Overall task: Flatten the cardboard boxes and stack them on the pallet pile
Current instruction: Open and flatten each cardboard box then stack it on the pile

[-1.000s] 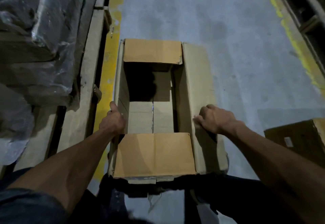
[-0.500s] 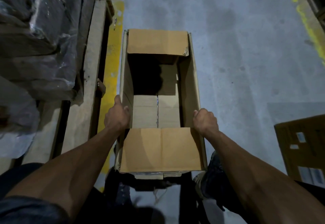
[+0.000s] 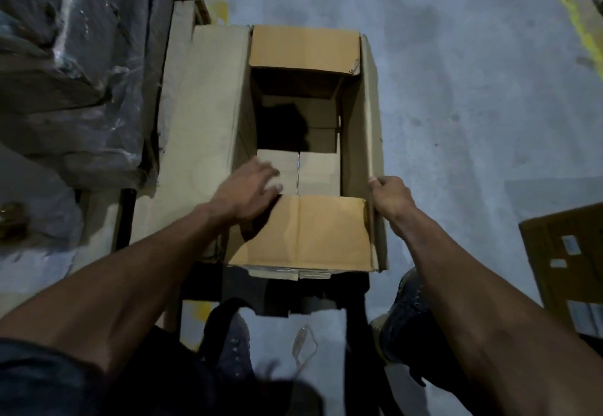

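Head view: open cardboard box (image 3: pixel 208 141) on grey floor (image 3: pixel 473 105). Left hand (image 3: pixel 248 187), fingers spread, reaches over its near flap (image 3: pixel 313 229); right hand (image 3: pixel 390 194) grips the right flap's edge.

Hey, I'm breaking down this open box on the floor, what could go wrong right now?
The left hand reaches inside the open box over raw flap edges, so a cardboard cut seems possible. Only the right hand grips a wall, so the box might twist. A cord lies loose by your feet, a possible snag.
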A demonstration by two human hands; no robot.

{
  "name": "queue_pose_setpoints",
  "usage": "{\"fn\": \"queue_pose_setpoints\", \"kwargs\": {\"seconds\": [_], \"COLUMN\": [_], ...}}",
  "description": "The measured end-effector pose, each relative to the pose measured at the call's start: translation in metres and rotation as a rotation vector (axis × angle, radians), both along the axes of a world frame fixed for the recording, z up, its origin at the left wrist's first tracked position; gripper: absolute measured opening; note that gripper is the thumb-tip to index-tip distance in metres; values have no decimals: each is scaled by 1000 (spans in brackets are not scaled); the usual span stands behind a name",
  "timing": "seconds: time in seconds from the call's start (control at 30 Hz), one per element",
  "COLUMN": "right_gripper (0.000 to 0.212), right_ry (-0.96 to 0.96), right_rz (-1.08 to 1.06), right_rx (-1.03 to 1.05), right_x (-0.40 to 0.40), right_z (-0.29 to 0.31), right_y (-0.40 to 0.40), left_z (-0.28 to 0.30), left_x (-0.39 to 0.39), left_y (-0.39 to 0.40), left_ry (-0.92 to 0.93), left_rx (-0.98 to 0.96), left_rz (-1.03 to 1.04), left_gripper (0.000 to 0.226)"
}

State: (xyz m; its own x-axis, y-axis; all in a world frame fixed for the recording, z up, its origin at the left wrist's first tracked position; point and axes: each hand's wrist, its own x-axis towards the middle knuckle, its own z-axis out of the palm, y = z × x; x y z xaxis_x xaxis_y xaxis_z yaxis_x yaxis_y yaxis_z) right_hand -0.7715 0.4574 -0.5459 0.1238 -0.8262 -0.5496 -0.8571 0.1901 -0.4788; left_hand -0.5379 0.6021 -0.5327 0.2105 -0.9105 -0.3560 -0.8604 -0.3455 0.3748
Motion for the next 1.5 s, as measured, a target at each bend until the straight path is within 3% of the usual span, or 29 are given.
{"fn": "queue_pose_setpoints", "kwargs": {"seconds": [0.1,0.2,0.33,0.4,0.5,0.63,0.73,0.8,0.93,1.1,1.27,1.5], "right_gripper": [43,36,20,21,43,41,34,30,28,25,34,39], "right_ry": [-147,-270,-305,-235,-13,192,255,260,257,274,293,295], "right_rz": [-115,-126,-41,51,234,343,344,323,299,294,285,275], "right_rx": [113,201,259,259,231,138,76,70,70,36,50,170], "right_x": [-8,-13,-16,-16,-16,-17,-15,-14,-15,-15,-12,-37], "right_z": [-3,-1,4,5,5,0,-1,-5,-9,-13,-6,0], "right_y": [-5,-7,-4,-2,6,21,27,27,28,31,44,96], "left_z": [3,9,39,59,92,115,101,84,47,12,9,19], "left_x": [-14,-18,-11,-10,-16,-26,-45,-62,-84,-102,-108,-124], "left_y": [2,5,7,7,10,21,32,40,55,65,81,125], "left_ry": [55,59,20,47,232,522,344,190,112,-74,-257,-235], "left_rx": [127,68,10,7,19,353,573,609,626,512,377,476], "left_rz": [-87,-34,-70,-109,-81,27,-204,-323,-293,-187,-223,-380], "left_gripper": [46,34,34,33,41,33,33,39,44,49,26,28]}}
